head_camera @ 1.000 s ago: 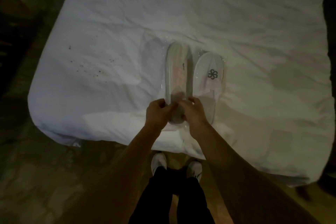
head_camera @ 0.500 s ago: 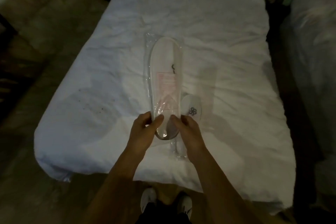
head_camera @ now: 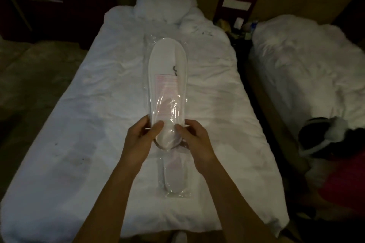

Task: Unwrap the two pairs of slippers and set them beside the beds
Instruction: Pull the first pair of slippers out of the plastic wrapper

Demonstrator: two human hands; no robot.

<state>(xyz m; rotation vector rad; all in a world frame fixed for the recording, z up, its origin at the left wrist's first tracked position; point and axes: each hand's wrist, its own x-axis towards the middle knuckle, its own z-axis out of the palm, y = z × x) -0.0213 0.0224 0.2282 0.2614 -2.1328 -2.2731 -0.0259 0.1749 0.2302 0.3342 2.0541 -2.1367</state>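
Both hands, left hand (head_camera: 141, 136) and right hand (head_camera: 194, 140), pinch heel end of wrapped slipper pair (head_camera: 167, 88), held above bed (head_camera: 79, 124). Advice: find film seam, pull apart steadily. Second pack (head_camera: 173, 175) lies on bed beneath.

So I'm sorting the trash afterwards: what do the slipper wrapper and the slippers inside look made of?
The wrapper looks like thin clear plastic film: glossy, crinkled, catching highlights, see-through. The slippers inside look like soft matte white fabric, perhaps nonwoven; the dim light leaves that open. Both hands, left hand and right hand, pinch its near end.
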